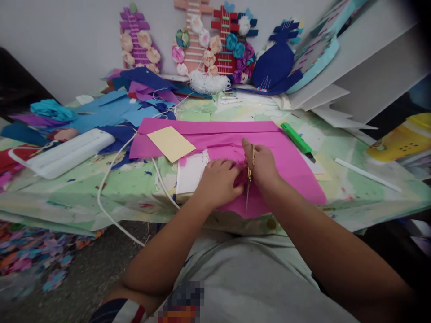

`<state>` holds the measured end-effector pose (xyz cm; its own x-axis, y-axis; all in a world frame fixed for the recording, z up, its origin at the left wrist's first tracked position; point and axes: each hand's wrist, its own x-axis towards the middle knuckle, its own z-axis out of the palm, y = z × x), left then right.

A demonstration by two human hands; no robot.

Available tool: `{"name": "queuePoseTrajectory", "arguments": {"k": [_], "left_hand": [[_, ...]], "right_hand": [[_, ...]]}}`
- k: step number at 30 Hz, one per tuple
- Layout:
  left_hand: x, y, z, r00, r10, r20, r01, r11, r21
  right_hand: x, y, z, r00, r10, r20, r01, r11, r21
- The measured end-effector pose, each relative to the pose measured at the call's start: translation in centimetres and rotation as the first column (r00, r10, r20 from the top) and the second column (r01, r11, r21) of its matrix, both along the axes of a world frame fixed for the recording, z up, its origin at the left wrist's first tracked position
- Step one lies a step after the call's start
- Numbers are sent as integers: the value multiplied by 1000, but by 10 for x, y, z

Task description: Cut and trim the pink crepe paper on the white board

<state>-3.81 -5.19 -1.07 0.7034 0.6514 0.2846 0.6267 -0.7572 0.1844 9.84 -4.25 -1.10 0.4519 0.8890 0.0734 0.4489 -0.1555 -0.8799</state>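
Bright pink crepe paper (292, 175) lies spread over the front of the table, its near edge drooping toward me. My left hand (220, 181) is on it with bent fingers, and a bit of the pink shows between thumb and fingers. In my right hand (264, 168) is a pair of gold-handled scissors (248, 179), blades pointing down toward me close beside the left hand. How far the blades are apart is unclear. A white sheet (190, 172) shows beside the left hand. On the pink paper rests a pale yellow card (171, 143).
A green box cutter (298, 141) lies at the paper's right edge, near a white stick (367, 175) and a yellow cup (402, 139). Left are a white power strip (69, 152), its cord and blue scraps (104, 110). Decorated guitar shapes (225, 40) lean against the wall.
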Motion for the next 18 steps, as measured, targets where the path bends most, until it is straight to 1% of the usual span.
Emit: {"name": "queuePoseTrajectory", "arguments": {"k": [3,6,9,12,15,18], "left_hand": [[0,0,0,1000,7,-11,-7,1000,1],[1,0,1,1000,8,-18,-8,1000,2],[2,0,0,1000,8,-18,-8,1000,8],[2,0,0,1000,10,-16,-9,1000,12],[1,0,0,1000,7,-11,-7,1000,10],[1,0,2,1000,7,-16,-7,1000,2]], "right_hand": [[2,0,-3,997,-73,-5,73,996,50],[4,-1,-5,996,-80,-31,82,992,96],[4,-1,-2,996,-75,-38,79,989,124],[0,-3,5,999,-15,-33,18,997,80],[-4,-4,13,996,60,-72,-58,998,33],[-7,-5,16,995,78,-68,-76,997,28]]}}
